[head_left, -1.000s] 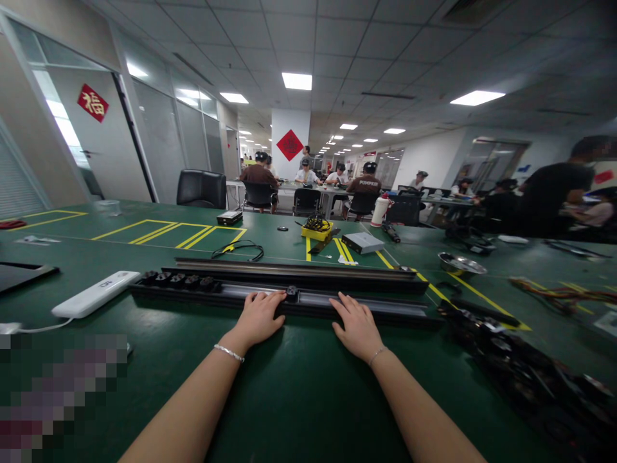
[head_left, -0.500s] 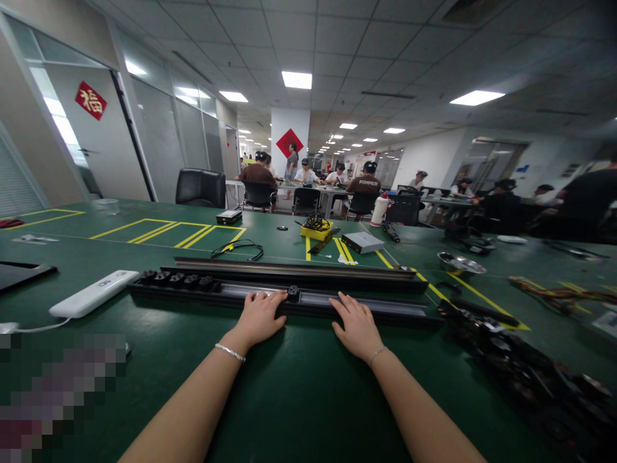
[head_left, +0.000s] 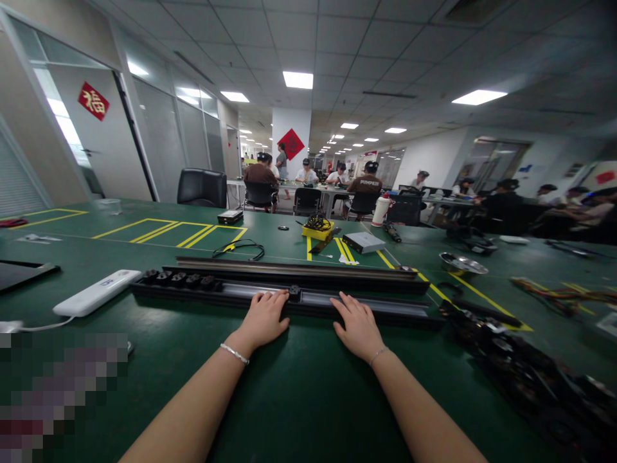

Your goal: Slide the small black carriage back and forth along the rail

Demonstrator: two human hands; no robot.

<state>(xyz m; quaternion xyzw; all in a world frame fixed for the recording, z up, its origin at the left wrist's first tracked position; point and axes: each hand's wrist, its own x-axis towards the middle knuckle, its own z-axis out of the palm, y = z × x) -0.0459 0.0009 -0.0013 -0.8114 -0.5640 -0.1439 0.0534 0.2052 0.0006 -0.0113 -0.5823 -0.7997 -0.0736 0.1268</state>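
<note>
The left hand (head_left: 264, 318), fingers together and thumb apart, has edged rightward with the small black blocky piece (head_left: 294, 293) in the long black, grey-lined channel (head_left: 315, 301) on the green counter (head_left: 308, 392), nearing the loosely spread right hand (head_left: 357, 323); whether it's pinched, I cannot tell.

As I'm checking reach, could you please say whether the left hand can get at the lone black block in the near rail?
Probably yes: the left hand is beside the black block, touching or nearly so, with nothing visibly between.
</note>
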